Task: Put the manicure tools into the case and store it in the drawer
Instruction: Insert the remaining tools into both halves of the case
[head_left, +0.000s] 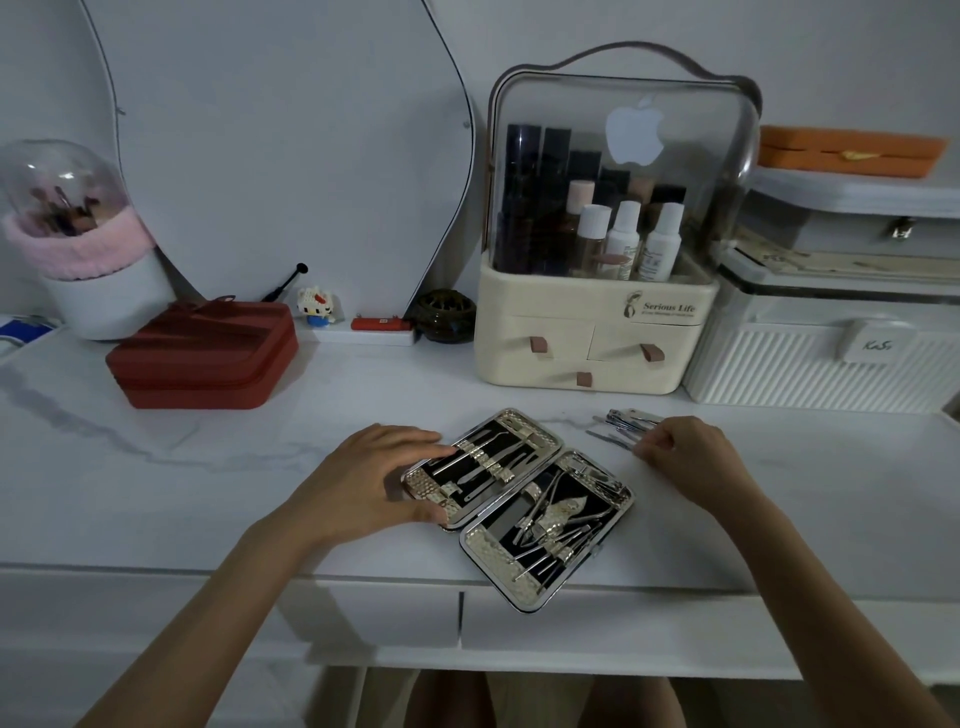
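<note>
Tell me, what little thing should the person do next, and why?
Probably lift one loose tool with the right hand and slide it into the open case. A few tools lie on the table just beyond that hand's fingers, which seem to touch them, while the left hand rests on the case's left half, steadying it.
</note>
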